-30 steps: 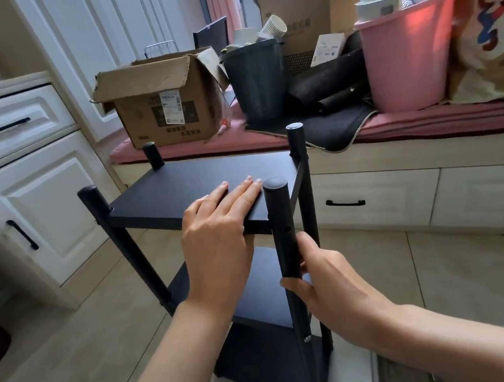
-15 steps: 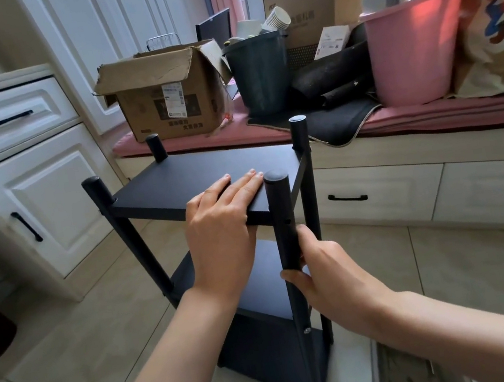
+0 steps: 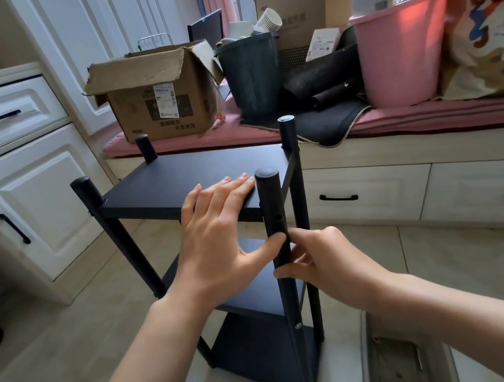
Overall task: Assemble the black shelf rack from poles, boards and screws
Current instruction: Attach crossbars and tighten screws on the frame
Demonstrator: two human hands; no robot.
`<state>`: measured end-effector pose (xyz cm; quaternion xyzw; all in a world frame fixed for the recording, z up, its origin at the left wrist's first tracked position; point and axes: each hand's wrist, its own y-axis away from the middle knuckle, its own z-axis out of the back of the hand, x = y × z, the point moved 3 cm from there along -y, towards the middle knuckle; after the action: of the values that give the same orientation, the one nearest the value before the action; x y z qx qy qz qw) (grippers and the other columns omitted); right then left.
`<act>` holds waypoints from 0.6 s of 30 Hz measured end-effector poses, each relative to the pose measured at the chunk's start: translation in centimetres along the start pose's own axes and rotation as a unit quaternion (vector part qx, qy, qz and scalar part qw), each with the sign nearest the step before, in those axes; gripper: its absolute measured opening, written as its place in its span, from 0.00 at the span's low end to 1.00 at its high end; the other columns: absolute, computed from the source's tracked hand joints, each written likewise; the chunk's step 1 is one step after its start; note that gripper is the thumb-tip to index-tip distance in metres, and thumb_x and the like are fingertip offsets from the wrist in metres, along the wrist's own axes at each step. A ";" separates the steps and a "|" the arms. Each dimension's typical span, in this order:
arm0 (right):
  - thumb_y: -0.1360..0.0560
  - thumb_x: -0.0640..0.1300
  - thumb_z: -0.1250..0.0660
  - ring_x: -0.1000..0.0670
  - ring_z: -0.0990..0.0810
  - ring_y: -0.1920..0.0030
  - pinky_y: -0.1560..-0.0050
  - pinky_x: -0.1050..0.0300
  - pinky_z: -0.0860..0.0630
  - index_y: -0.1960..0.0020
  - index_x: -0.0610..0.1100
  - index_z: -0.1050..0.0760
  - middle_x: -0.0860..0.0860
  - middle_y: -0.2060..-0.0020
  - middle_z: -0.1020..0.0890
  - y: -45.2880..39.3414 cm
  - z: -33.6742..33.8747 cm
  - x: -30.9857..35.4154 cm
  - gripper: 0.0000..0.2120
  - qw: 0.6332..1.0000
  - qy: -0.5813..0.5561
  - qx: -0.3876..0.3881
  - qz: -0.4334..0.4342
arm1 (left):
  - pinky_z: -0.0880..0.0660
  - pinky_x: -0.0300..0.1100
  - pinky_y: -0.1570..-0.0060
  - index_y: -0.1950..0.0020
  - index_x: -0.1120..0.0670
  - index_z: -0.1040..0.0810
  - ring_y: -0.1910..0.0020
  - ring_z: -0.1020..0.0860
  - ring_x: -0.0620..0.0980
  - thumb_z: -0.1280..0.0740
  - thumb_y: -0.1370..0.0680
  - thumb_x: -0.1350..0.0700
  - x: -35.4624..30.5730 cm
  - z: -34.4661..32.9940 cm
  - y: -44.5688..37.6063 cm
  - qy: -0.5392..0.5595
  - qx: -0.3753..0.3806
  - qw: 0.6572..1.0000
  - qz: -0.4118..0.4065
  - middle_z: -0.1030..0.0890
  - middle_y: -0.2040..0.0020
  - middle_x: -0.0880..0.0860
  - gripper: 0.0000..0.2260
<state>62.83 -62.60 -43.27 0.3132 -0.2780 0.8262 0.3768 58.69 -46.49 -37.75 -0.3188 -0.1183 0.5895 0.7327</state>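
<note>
The black shelf rack (image 3: 193, 174) stands upright on the tiled floor, with three boards between its corner poles. My left hand (image 3: 218, 237) lies flat on the near right corner of the top board, fingers straight, its thumb touching the near right pole (image 3: 273, 207). My right hand (image 3: 326, 258) grips that same pole just below the top board, fingers curled round it. A small hole shows in the pole just above my fingers, and a screw head (image 3: 298, 326) shows lower down at the middle board.
A white cabinet (image 3: 7, 186) stands to the left. Behind the rack runs a bench with a pink cushion (image 3: 433, 121), carrying a cardboard box (image 3: 156, 96), a dark bin (image 3: 252, 76) and a pink bucket (image 3: 401, 53). A floor drain grate (image 3: 405, 362) lies at lower right.
My left thumb has come down onto the near right pole. My right hand has slid slightly up the pole. The view has shifted a little, with the rack standing as before.
</note>
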 end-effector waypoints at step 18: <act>0.28 0.46 0.24 0.60 0.17 0.55 0.51 0.67 0.22 0.48 0.46 0.18 0.54 0.55 0.15 -2.0 3.2 -6.2 0.10 0.996 -0.029 -0.014 -0.079 | 0.52 0.52 0.24 0.29 0.52 0.25 0.28 0.31 0.53 0.39 0.26 0.30 -1.6 -4.5 -3.7 -0.036 -0.066 0.997 0.023 0.24 0.30 0.49 0.34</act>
<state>68.66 -66.44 -45.26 0.3528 -0.2753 0.7802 0.4370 63.64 -49.82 -38.72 -0.3477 -0.1760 0.6079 0.6918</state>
